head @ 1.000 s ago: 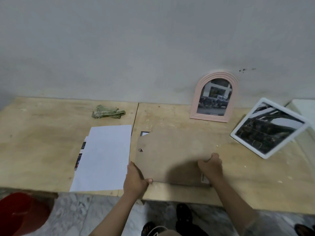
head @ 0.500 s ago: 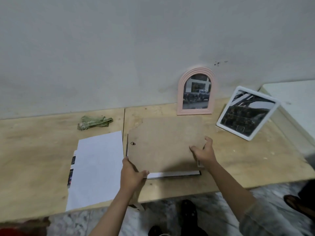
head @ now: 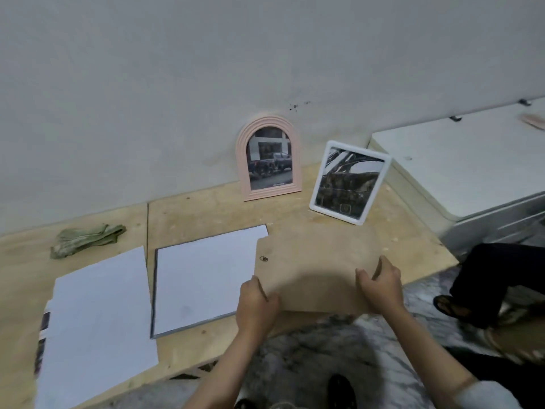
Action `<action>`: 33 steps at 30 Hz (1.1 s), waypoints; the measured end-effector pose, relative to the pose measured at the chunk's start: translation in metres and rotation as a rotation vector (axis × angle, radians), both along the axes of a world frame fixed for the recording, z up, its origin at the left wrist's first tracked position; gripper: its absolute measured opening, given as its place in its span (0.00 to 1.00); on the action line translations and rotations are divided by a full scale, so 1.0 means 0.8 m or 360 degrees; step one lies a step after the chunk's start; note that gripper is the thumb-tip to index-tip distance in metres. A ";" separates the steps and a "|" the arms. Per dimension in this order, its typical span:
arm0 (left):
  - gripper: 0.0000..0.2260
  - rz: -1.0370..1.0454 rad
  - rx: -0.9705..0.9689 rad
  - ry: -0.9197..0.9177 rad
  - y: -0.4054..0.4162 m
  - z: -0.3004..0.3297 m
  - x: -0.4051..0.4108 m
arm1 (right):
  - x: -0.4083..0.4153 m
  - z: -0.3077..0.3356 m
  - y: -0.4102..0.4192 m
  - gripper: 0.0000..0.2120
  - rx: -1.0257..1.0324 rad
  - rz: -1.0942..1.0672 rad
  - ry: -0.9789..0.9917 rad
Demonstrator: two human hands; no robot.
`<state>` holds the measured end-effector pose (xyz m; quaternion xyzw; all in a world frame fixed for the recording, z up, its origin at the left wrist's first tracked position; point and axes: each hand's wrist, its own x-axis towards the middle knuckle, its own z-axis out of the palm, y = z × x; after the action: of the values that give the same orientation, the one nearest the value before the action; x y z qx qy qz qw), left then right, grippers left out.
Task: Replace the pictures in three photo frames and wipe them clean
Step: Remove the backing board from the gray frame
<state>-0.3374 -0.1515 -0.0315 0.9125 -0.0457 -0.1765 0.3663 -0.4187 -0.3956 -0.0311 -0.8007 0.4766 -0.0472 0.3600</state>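
Both hands hold the brown fibreboard backing board [head: 315, 270] by its near edge, lifted clear to the right: the left hand [head: 256, 302] has its grip clenched round the left corner, the right hand [head: 380, 286] pinches the right. Just left of it, the large frame [head: 203, 278] lies face down on the plywood counter [head: 206, 208], a white sheet filling its thin dark rim. A loose stack of white paper [head: 97, 320] sits further left, a crumpled green cloth [head: 85, 239] beyond. Against the wall stand an arched ribbed pink frame [head: 268, 157] and a glossy white frame [head: 349, 183], both holding pictures. Judging by this, the swap is midway; wiping probably remains.
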 end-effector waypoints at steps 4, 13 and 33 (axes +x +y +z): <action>0.14 -0.0143 0.0126 0.0080 -0.077 -0.007 -0.030 | -0.031 -0.011 -0.071 0.31 -0.0046 0.0087 0.0248; 0.33 -0.0367 0.0420 0.0127 -0.171 -0.054 -0.071 | -0.038 -0.056 -0.151 0.37 -0.0209 0.0643 0.0509; 0.27 0.0073 0.0339 -0.0288 -0.105 -0.053 -0.066 | 0.047 -0.070 -0.037 0.28 -0.0308 0.1269 -0.0019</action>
<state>-0.3902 -0.2351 -0.0736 0.9592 -0.0386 -0.0889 0.2658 -0.3813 -0.4252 -0.0871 -0.9525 0.1203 0.0468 0.2757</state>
